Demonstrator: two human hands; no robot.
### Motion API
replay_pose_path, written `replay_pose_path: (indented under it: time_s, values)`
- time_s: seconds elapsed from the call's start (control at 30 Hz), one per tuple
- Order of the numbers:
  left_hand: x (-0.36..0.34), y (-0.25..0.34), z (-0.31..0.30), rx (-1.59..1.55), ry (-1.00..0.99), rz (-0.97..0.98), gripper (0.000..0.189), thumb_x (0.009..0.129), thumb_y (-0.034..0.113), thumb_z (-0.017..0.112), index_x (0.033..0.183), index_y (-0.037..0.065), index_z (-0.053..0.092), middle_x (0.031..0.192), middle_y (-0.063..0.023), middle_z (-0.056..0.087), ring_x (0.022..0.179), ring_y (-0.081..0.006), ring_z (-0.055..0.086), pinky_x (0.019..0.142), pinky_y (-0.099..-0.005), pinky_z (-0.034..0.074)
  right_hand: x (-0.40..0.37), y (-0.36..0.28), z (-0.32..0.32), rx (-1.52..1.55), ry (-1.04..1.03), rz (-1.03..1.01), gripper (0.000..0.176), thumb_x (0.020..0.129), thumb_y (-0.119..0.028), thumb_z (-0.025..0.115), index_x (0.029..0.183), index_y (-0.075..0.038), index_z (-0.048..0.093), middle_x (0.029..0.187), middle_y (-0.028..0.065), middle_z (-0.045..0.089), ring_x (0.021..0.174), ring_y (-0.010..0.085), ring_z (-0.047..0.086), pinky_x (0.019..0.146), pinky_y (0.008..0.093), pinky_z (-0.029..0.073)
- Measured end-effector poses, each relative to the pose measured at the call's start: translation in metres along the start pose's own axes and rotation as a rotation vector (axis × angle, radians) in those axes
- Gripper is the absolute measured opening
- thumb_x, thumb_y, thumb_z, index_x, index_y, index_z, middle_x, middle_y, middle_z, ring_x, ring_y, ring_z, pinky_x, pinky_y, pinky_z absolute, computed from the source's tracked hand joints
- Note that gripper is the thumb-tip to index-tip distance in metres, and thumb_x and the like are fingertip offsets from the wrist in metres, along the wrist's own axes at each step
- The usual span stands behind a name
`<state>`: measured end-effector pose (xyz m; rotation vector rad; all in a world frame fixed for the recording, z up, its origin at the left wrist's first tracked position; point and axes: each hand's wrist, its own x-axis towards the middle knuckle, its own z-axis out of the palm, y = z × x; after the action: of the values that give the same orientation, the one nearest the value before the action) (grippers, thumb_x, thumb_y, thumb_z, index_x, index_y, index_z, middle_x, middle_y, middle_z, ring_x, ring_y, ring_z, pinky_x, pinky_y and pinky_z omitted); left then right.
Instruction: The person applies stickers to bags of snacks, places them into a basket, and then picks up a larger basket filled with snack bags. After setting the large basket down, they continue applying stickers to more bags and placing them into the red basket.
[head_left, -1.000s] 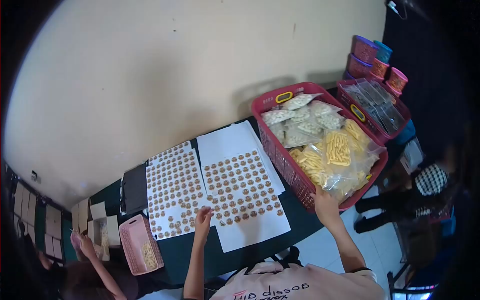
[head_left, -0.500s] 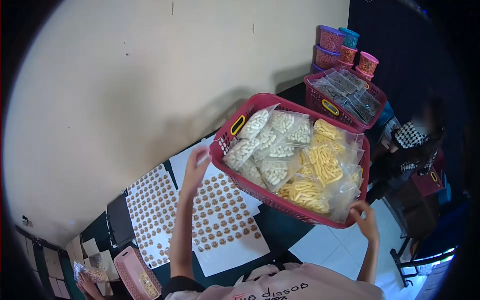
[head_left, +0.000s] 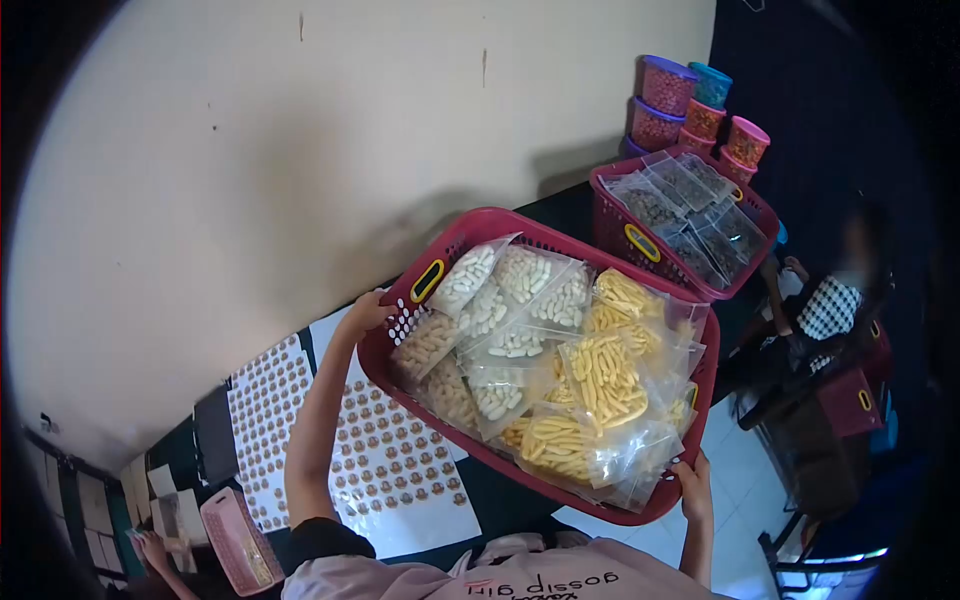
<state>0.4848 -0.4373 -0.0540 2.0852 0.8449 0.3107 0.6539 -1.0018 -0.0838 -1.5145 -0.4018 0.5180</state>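
A large dark-pink plastic basket [head_left: 540,490] with a yellow-rimmed handle slot hangs tilted in front of me. Clear bags of white, stubby pieces [head_left: 497,315] fill its left half, and clear bags of yellow, finger-shaped pieces [head_left: 605,380] its right half. My left hand [head_left: 370,312] is closed on the basket's left end, fingers partly hidden behind the wall. At the near right corner, my right hand [head_left: 692,483] grips the rim, its fingertips partly out of sight.
Sheets of round stickers [head_left: 395,455] lie on the dark table. A second basket [head_left: 610,215] of dark-filled bags stands behind, near stacked lidded tubs [head_left: 665,90]. A pink basket [head_left: 228,530] sits lower left beside another person's hand [head_left: 152,550]. Another person [head_left: 830,305] is at right.
The basket has come lower and closer to me, shifting left in view. My left hand has gone from open beside the rim to gripping its end; my right has tightened at the corner.
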Motion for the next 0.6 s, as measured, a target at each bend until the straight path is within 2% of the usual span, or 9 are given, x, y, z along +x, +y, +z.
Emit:
replay_pose_path:
  time_s: [0.03, 0.17, 0.27, 0.37, 0.43, 0.47, 0.5, 0.57, 0.6]
  values:
    - [-0.005, 0.003, 0.002, -0.019, -0.029, -0.064, 0.020, 0.076, 0.012, 0.056, 0.089, -0.002, 0.060, 0.073, -0.0086, 0.062, 0.063, -0.0140, 0.056, 0.058, -0.0299, 0.044, 0.007, 0.001, -0.006, -0.013, -0.014, -0.002, 0.036, 0.073, -0.005, 0.046, 0.108, 0.003, 0.046, 0.092, 0.0057, 0.057, 0.080, 0.0123, 0.053, 0.071, 0.0251, 0.043]
    - [-0.063, 0.017, 0.011, 0.005, -0.001, -0.056, 0.020, 0.077, 0.012, 0.055, 0.091, -0.003, 0.058, 0.072, -0.0087, 0.061, 0.061, -0.0132, 0.055, 0.058, -0.0283, 0.045, 0.037, 0.007, -0.041, -0.132, -0.007, 0.031, 0.032, 0.075, -0.008, 0.047, 0.105, 0.003, 0.048, 0.092, 0.0048, 0.056, 0.080, 0.0122, 0.052, 0.071, 0.0248, 0.043]
    - [-0.108, -0.011, 0.025, -0.071, 0.018, -0.064, 0.021, 0.079, 0.013, 0.055, 0.093, -0.003, 0.057, 0.072, -0.0082, 0.061, 0.061, -0.0134, 0.056, 0.059, -0.0281, 0.046, 0.058, 0.002, -0.046, -0.179, -0.040, 0.001, 0.030, 0.079, -0.014, 0.050, 0.104, 0.002, 0.049, 0.090, 0.0038, 0.055, 0.079, 0.0119, 0.051, 0.071, 0.0248, 0.042]
    - [-0.150, -0.009, 0.036, -0.086, 0.183, -0.108, 0.023, 0.080, 0.015, 0.055, 0.096, -0.003, 0.055, 0.073, -0.0091, 0.061, 0.060, -0.0133, 0.056, 0.058, -0.0282, 0.046, 0.087, -0.004, -0.048, -0.224, -0.089, -0.084, 0.032, 0.083, -0.022, 0.053, 0.105, 0.001, 0.049, 0.087, 0.0031, 0.054, 0.077, 0.0103, 0.049, 0.068, 0.0248, 0.042]
    - [-0.163, -0.010, 0.047, -0.032, 0.331, -0.072, 0.023, 0.082, 0.014, 0.053, 0.096, -0.004, 0.053, 0.070, -0.0113, 0.061, 0.059, -0.0173, 0.058, 0.058, -0.0292, 0.046, 0.117, -0.017, -0.049, -0.405, -0.204, -0.054, 0.031, 0.083, -0.021, 0.052, 0.106, 0.000, 0.049, 0.085, 0.0036, 0.055, 0.074, 0.0105, 0.050, 0.066, 0.0245, 0.042]
    - [-0.164, -0.030, 0.049, 0.128, 0.343, -0.094, 0.022, 0.082, 0.014, 0.052, 0.095, -0.005, 0.051, 0.069, -0.0155, 0.060, 0.061, -0.0233, 0.059, 0.057, -0.0322, 0.046, 0.142, -0.008, -0.054, -0.421, -0.226, -0.164, 0.031, 0.083, -0.021, 0.052, 0.105, 0.000, 0.049, 0.083, 0.0044, 0.056, 0.071, 0.0116, 0.051, 0.064, 0.0245, 0.043]
    - [-0.173, -0.022, 0.055, 0.130, 0.348, -0.108, 0.022, 0.082, 0.014, 0.052, 0.095, -0.005, 0.051, 0.069, -0.0155, 0.060, 0.061, -0.0233, 0.059, 0.057, -0.0322, 0.046, 0.167, 0.002, -0.057, -0.435, -0.247, -0.273, 0.031, 0.083, -0.022, 0.052, 0.105, 0.000, 0.049, 0.080, 0.0053, 0.057, 0.067, 0.0128, 0.052, 0.062, 0.0244, 0.043]
    - [-0.194, 0.009, 0.064, 0.284, 0.420, -0.181, 0.021, 0.083, 0.014, 0.052, 0.093, -0.004, 0.050, 0.068, -0.0177, 0.059, 0.063, -0.0284, 0.060, 0.057, -0.0361, 0.044, 0.200, -0.023, -0.047, -0.652, -0.307, -0.135, 0.031, 0.083, -0.022, 0.051, 0.104, 0.000, 0.049, 0.079, 0.0100, 0.059, 0.066, 0.0170, 0.057, 0.060, 0.0281, 0.045]
    - [-0.202, -0.008, 0.073, 0.062, 0.473, -0.056, 0.022, 0.082, 0.015, 0.052, 0.093, -0.004, 0.050, 0.070, -0.0190, 0.059, 0.065, -0.0290, 0.059, 0.057, -0.0374, 0.044, 0.216, -0.027, -0.037, -0.718, -0.221, -0.146, 0.030, 0.082, -0.020, 0.051, 0.105, 0.000, 0.048, 0.082, 0.0134, 0.060, 0.070, 0.0215, 0.059, 0.061, 0.0320, 0.047]
